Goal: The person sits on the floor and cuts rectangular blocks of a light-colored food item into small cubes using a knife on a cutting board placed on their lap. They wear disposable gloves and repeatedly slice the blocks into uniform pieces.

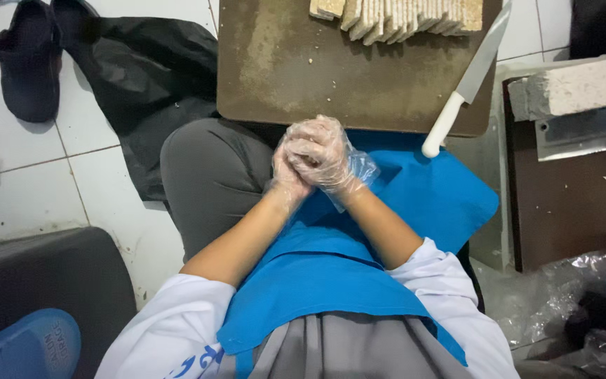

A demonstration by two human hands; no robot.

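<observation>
My left hand (pixel 287 175) and my right hand (pixel 322 151) are clasped together over my lap, both in thin clear plastic gloves. Neither holds anything but the other hand. Just beyond them lies a brown cutting board (pixel 296 70) with crumbs on it. A row of pale sliced blocks (pixel 401 17) leans at the board's far edge. A knife with a white handle (pixel 468 81) rests on the board's right side, its handle hanging over the edge near my right hand. A blue apron (pixel 422 200) covers my lap.
A black plastic bag (pixel 149 77) and a dark shoe (pixel 28 63) lie on the white tiled floor at left. A pale block (pixel 576 88) and a cleaver blade (pixel 576 135) sit on a dark surface at right. Crumpled clear plastic (pixel 569 295) is at lower right; a blue sandal (pixel 22 347) at lower left.
</observation>
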